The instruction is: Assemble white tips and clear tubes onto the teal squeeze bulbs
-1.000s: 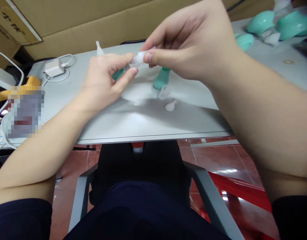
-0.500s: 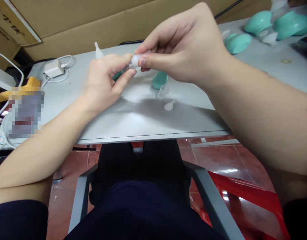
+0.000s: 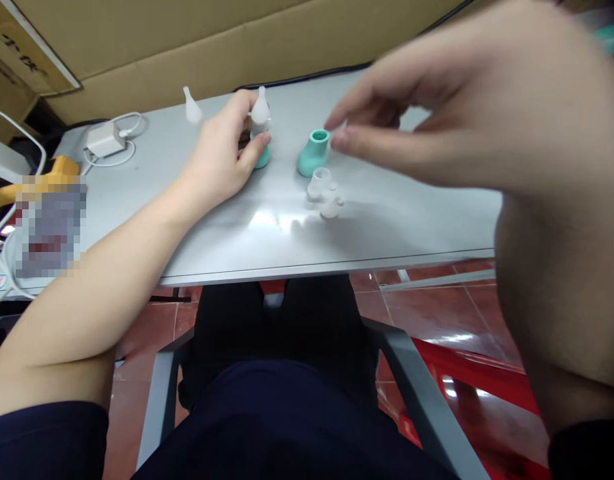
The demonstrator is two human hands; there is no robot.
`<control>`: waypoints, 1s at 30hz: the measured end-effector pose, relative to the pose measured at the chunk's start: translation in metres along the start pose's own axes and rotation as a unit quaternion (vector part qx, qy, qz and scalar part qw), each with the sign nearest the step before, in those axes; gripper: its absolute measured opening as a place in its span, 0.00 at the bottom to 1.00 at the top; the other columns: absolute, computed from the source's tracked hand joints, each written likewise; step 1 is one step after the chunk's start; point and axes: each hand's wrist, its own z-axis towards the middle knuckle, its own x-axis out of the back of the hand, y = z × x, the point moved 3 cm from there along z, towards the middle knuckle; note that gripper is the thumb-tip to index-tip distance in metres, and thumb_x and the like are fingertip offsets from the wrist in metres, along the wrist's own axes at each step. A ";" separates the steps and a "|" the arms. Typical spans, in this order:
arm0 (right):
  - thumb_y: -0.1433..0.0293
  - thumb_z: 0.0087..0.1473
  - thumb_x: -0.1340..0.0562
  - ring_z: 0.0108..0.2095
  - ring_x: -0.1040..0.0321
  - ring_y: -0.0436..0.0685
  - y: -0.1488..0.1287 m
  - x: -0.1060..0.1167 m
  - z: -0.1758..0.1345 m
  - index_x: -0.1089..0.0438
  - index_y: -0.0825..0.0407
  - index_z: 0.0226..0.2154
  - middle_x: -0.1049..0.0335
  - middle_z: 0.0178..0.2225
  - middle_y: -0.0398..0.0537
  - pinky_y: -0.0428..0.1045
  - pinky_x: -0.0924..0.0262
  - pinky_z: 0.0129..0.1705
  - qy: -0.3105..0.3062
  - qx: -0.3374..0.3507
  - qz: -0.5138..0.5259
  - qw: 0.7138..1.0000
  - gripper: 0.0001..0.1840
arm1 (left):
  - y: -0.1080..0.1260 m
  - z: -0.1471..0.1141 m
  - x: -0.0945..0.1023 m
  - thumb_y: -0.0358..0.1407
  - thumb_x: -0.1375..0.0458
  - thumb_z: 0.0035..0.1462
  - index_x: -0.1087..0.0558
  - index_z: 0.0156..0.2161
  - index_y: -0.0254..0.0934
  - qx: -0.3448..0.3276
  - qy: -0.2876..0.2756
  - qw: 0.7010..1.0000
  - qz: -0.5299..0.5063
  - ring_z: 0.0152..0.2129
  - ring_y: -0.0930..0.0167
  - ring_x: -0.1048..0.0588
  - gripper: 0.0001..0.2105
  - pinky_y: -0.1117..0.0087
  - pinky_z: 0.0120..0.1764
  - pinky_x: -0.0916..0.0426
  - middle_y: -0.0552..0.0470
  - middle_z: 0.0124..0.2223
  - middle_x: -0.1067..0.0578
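Observation:
My left hand (image 3: 227, 147) is closed around a small nasal aspirator (image 3: 261, 155), which has a green bulb, a clear middle piece and a white pointed nozzle (image 3: 260, 109) at the top. It stands upright on the grey table, partly covered by my fingers. My right hand (image 3: 417, 120), blurred, hovers beside a green bulb (image 3: 314, 155), thumb and forefinger slightly apart, with nothing plain between them. That bulb has its round opening facing up. In front of it are a clear connector (image 3: 321, 183) and a small white nozzle-shaped piece (image 3: 331, 208).
Another white nozzle (image 3: 191, 107) stands behind my left hand. A white charger (image 3: 107, 139) with a cable, a yellow object (image 3: 61, 170) and a pixelated area are at the left. Cardboard (image 3: 211, 47) walls the back. A red chair or stool (image 3: 471, 373) is at lower right.
My right hand has left the aspirator's white piece and moved right, closer to the camera. In my left hand the aspirator has gone from tilted to upright on the table.

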 end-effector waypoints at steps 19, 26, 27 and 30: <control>0.62 0.66 0.34 0.37 0.26 0.63 0.034 -0.045 -0.059 0.14 0.43 0.42 0.20 0.41 0.52 0.62 0.32 0.44 -0.014 -0.011 0.006 1.000 0.11 | 0.096 -0.028 0.001 0.32 0.41 0.69 0.24 0.62 0.45 -0.341 0.010 0.923 0.178 0.56 0.56 0.22 0.19 0.50 0.60 0.28 0.41 0.61 0.20; 0.62 0.67 0.37 0.38 0.25 0.62 0.036 -0.047 -0.059 0.19 0.48 0.38 0.21 0.40 0.54 0.60 0.32 0.45 -0.007 0.004 -0.003 1.000 0.12 | 0.118 -0.035 -0.025 0.36 0.39 0.71 0.22 0.61 0.41 -0.166 -0.195 0.943 0.212 0.47 0.56 0.19 0.16 0.55 0.44 0.24 0.41 0.58 0.21; 0.63 0.68 0.37 0.38 0.26 0.61 0.037 -0.047 -0.059 0.21 0.49 0.36 0.21 0.39 0.54 0.59 0.33 0.44 -0.010 0.007 -0.007 1.000 0.12 | 0.123 -0.034 -0.031 0.36 0.38 0.71 0.21 0.59 0.40 -0.145 -0.219 0.937 0.228 0.45 0.56 0.19 0.14 0.56 0.41 0.25 0.41 0.57 0.20; 0.66 0.66 0.38 0.37 0.27 0.58 0.037 -0.046 -0.060 0.25 0.51 0.35 0.22 0.38 0.54 0.57 0.34 0.42 -0.017 0.014 -0.014 1.000 0.09 | 0.135 -0.027 -0.048 0.34 0.38 0.74 0.19 0.57 0.35 -0.102 -0.271 0.925 0.245 0.45 0.53 0.18 0.12 0.56 0.36 0.29 0.40 0.52 0.19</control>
